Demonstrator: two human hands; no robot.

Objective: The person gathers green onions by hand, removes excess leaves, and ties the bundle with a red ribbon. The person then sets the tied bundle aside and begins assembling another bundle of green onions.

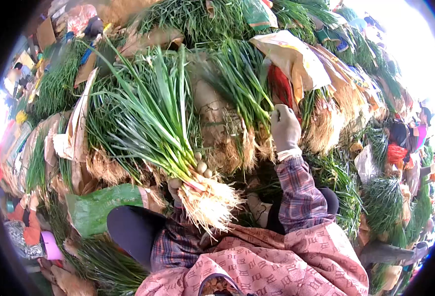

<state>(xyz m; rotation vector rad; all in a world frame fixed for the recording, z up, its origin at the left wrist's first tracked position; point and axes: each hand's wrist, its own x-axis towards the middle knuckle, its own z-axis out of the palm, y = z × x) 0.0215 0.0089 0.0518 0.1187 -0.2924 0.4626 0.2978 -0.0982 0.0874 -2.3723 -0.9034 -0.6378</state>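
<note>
My left hand (192,176), in a pale glove, is wrapped round a large bunch of green onions (165,126) near its base. The long green leaves point up and to the left, and the stringy pale roots (211,202) hang toward my lap. My right hand (285,127), also gloved, is raised at the right with its fingers bent together beside the stems of another group of green onions (244,86). Whether a stem is between those fingers is too small to make out.
More green onion piles (197,22) lie ahead and on both sides. A green sack (104,207) lies by my left knee, and a beige sack (296,56) covers bunches beyond my right hand. A person in orange sleeves (31,229) sits at the far left.
</note>
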